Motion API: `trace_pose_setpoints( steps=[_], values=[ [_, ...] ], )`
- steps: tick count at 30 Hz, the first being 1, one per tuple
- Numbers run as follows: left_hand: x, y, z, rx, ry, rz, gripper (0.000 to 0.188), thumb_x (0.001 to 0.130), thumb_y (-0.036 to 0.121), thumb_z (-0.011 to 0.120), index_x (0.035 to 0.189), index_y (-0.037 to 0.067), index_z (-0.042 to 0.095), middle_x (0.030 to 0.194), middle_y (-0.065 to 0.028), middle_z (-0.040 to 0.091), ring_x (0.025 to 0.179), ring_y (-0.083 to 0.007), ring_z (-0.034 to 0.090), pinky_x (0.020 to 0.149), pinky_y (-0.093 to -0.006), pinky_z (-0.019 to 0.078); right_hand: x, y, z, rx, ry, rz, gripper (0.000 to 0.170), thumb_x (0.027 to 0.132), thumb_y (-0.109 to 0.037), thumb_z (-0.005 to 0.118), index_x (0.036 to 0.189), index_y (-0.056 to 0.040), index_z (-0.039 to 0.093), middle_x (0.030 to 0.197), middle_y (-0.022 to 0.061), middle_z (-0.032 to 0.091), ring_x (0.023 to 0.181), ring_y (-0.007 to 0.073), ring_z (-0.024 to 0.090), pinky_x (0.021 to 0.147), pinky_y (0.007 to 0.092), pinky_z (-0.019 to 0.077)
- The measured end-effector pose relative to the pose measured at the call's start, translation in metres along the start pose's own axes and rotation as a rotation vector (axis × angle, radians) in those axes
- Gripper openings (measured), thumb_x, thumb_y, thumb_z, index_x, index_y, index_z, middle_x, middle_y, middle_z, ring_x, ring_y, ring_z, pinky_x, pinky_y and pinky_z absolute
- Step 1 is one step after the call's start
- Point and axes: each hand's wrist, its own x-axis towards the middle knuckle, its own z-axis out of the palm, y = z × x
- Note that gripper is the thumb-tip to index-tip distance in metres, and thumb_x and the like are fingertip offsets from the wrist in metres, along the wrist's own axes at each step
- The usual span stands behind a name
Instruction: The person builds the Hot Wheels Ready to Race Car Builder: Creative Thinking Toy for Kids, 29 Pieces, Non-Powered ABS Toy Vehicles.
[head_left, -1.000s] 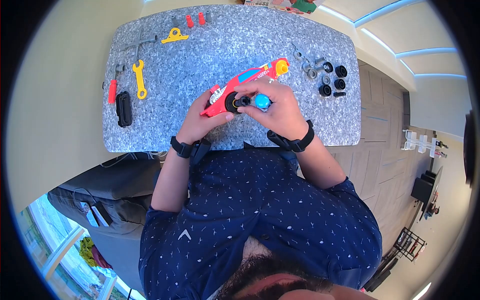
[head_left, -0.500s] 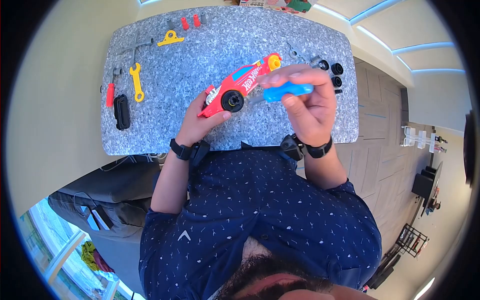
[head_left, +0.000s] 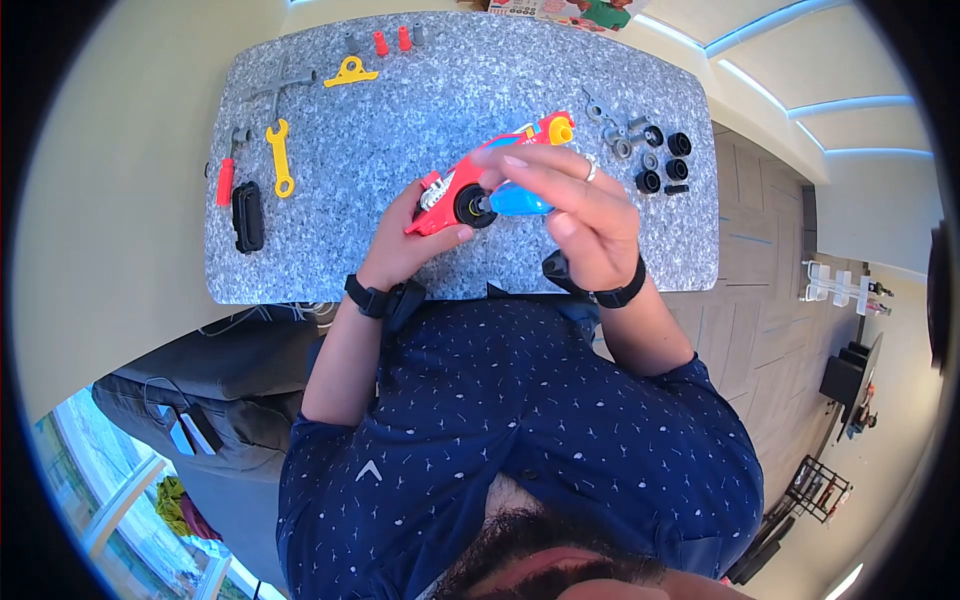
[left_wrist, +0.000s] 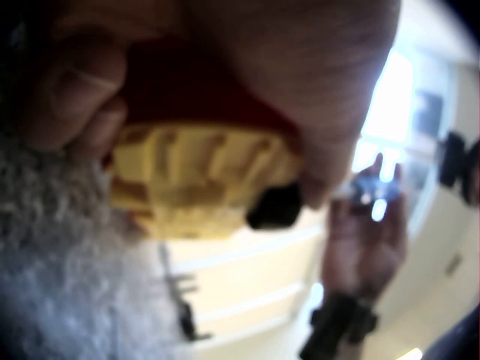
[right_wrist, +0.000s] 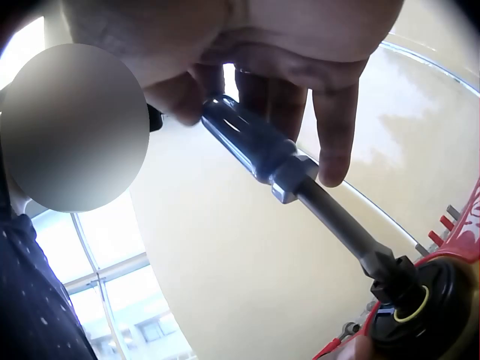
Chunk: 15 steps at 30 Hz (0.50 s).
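Note:
The left hand grips the rear of a red toy car, its thumb beside the black wheel. With its fingers round the handle end, the right hand holds a blue screwdriver. In the right wrist view the grey tip of the screwdriver meets a black nut-like piece at the centre of the wheel. The left wrist view is blurred; a pale yellow part of the car shows under the left hand.
On the speckled table lie a yellow wrench and a black part at the left. A yellow bracket and small red and grey pieces are at the back. Several black wheels and grey parts lie at the right.
The right hand pulled the screwdriver back from the wheel to the right, then brought it in again, so its tip is at the wheel's centre. The left hand keeps its grip on the car.

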Motion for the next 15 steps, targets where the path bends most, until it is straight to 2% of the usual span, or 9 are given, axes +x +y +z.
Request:
trace_pose_setpoints(
  steps=[6, 11, 13, 15],
  values=[
    [-0.003, 0.013, 0.000, 0.037, -0.021, -0.021, 0.096, 0.081, 0.042, 0.101, 0.151, -0.005, 0.056, 0.131, -0.0127, 0.073, 0.120, -0.0186, 0.070, 0.106, -0.0361, 0.0551, -0.006, 0.013, -0.013, -0.066, -0.028, -0.044, 0.046, 0.090, -0.011, 0.092, 0.134, -0.0047, 0.078, 0.127, 0.0220, 0.077, 0.111, 0.0288, 0.079, 0.094, 0.0389, 0.0630],
    [-0.002, 0.004, 0.001, -0.014, -0.018, -0.034, 0.096, 0.080, 0.043, 0.101, 0.151, -0.005, 0.056, 0.131, -0.0127, 0.073, 0.120, -0.0187, 0.070, 0.106, -0.0360, 0.0550, -0.005, 0.017, 0.008, 0.172, 0.140, -0.107, 0.037, 0.099, -0.022, 0.086, 0.128, -0.0015, 0.076, 0.126, 0.0259, 0.074, 0.114, 0.0336, 0.078, 0.092, 0.0431, 0.0659],
    [-0.001, 0.004, 0.001, -0.026, -0.005, -0.034, 0.096, 0.080, 0.043, 0.101, 0.151, -0.005, 0.056, 0.131, -0.0129, 0.073, 0.120, -0.0188, 0.070, 0.105, -0.0361, 0.0550, -0.005, 0.017, 0.006, 0.095, 0.091, -0.119, 0.036, 0.099, -0.020, 0.086, 0.130, -0.0026, 0.077, 0.129, 0.0245, 0.074, 0.114, 0.0324, 0.078, 0.092, 0.0418, 0.0654],
    [-0.002, 0.010, 0.002, -0.015, 0.006, -0.035, 0.096, 0.080, 0.043, 0.101, 0.151, -0.005, 0.056, 0.131, -0.0131, 0.073, 0.120, -0.0190, 0.070, 0.106, -0.0362, 0.0550, -0.011, 0.019, -0.004, -0.086, -0.038, -0.125, 0.036, 0.099, -0.014, 0.086, 0.132, -0.0047, 0.078, 0.135, 0.0212, 0.075, 0.113, 0.0299, 0.079, 0.094, 0.0393, 0.0638]
  ],
)
